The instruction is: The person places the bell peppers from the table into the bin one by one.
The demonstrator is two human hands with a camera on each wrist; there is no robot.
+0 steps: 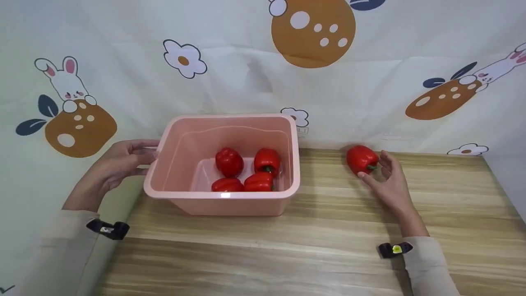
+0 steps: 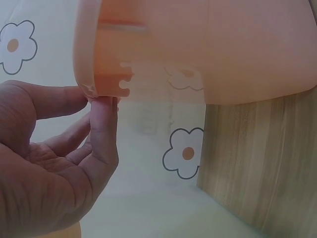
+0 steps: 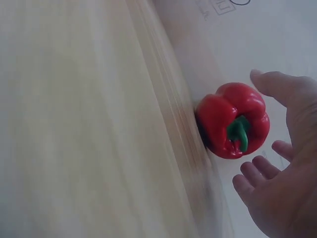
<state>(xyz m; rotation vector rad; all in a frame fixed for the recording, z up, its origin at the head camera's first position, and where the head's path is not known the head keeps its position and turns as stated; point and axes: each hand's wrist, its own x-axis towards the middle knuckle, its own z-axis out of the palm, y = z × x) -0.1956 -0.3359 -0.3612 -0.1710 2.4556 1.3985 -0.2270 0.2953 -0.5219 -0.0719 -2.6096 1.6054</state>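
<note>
At the left, my left hand [image 1: 119, 162] pinches the rim of a pink plastic bin [image 1: 238, 206] between thumb and fingers. The left wrist view shows the fingertips [image 2: 102, 111] right at the bin's edge [image 2: 85, 54]. Several red bell peppers lie inside the bin, one of them [image 1: 229, 162] toward the back. To the right of the bin, a single red bell pepper [image 1: 361, 159] with a green stem rests on the table near the wall. Around its stem side my right hand [image 1: 390, 181] is spread, thumb and fingers apart; the right wrist view shows a gap between the fingers and this pepper [image 3: 233, 119].
The wood-grain table [image 1: 263, 255] runs under the bin and the lone pepper. Behind it hangs a pale printed sheet [image 1: 234, 90] with rabbits and flowers. Another pale wall [image 1: 507, 172] borders the table on the right.
</note>
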